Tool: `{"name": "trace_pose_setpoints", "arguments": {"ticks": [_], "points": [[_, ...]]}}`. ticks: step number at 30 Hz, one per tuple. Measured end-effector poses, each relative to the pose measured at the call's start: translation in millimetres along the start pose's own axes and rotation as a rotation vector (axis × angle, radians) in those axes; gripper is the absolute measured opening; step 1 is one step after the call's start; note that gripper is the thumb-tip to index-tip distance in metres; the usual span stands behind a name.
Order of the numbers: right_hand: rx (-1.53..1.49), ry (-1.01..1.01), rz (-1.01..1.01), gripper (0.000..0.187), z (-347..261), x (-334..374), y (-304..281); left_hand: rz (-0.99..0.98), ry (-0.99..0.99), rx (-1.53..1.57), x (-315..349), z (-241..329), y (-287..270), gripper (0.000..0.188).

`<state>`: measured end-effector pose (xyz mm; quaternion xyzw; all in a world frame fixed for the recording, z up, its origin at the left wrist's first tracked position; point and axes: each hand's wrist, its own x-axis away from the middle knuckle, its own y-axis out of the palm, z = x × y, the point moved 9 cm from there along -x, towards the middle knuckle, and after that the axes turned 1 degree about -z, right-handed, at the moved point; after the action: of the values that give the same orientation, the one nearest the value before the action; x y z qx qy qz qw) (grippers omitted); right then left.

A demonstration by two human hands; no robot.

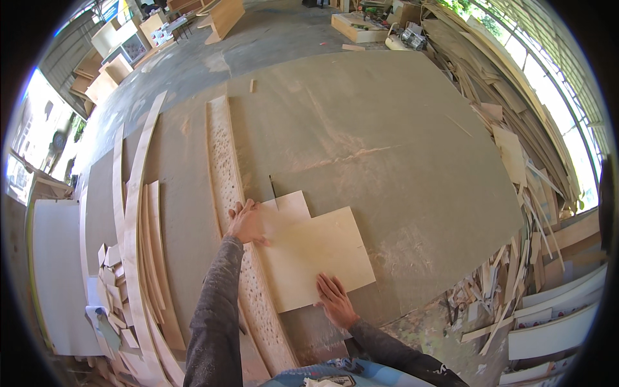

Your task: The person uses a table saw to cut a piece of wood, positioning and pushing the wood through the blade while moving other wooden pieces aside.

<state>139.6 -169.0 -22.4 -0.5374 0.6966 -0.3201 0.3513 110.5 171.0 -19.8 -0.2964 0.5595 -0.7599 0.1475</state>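
One pale, rectangular wooden sheet lies between my hands: left hand, fingers bent, grip unclear, at its far-left corner; right hand flattened across its near edge.

The floor is grey, with a pale patch on it. Far off on the left, a ribbed grey wall stands near some cabinets. Bright daylight comes in through a big opening on the left and a long window on the right. Green leaves show outside. Planks are heaped by the window.
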Motion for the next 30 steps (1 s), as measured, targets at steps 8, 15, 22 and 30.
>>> {"name": "trace_pose_setpoints", "arguments": {"ticks": [8, 15, 22, 30], "points": [[-0.009, -0.027, 0.029, 0.068, 14, -28, 6, -0.06, -0.033, 0.025, -30, -6, -17, 0.109], [-0.039, -0.019, 0.048, 0.066, 18, -44, 2, -0.103, -0.048, 0.041, -47, -20, -16, 0.126], [-0.016, -0.029, 0.066, 0.064, 22, -48, 4, -0.078, -0.03, 0.07, -55, -29, -13, 0.143], [-0.034, 0.023, 0.017, 0.062, 5, 12, 7, -0.053, 0.014, 0.013, -6, 3, 11, 0.122]]}}
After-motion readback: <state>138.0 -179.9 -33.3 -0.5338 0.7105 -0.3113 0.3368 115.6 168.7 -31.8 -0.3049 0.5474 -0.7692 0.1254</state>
